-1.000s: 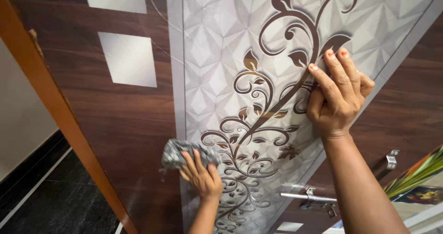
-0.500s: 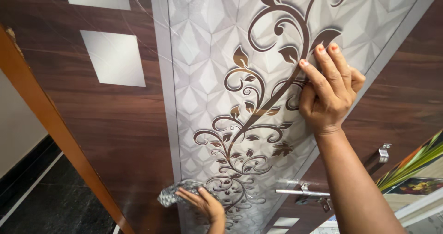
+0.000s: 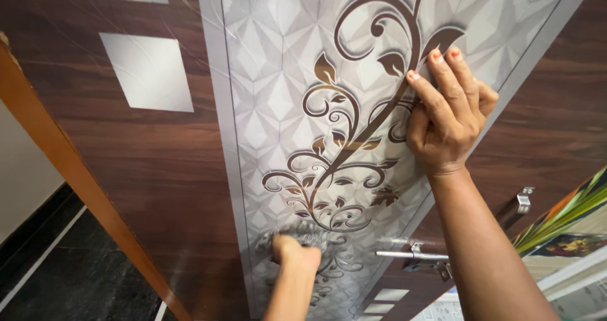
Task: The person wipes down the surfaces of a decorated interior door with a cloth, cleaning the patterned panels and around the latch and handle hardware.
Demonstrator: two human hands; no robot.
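A dark wood-grain door (image 3: pixel 145 163) fills the view, with a pale grey embossed middle panel (image 3: pixel 278 93) bearing a brown vine pattern. My left hand (image 3: pixel 294 253) is low on that panel, closed on a grey cloth (image 3: pixel 297 234) pressed against the door. My right hand (image 3: pixel 446 115) rests flat on the upper part of the panel, fingers together, holding nothing.
A metal door handle (image 3: pixel 411 255) and a metal hook (image 3: pixel 523 200) sit at the lower right of the door. An orange-brown door frame (image 3: pixel 69 169) runs along the left, with dark floor tiles (image 3: pixel 69 283) below. A colourful picture (image 3: pixel 569 223) shows at the right edge.
My left hand with the cloth has slid down the door and then to the right onto the grey panel. My right hand has stayed pressed in the same spot.
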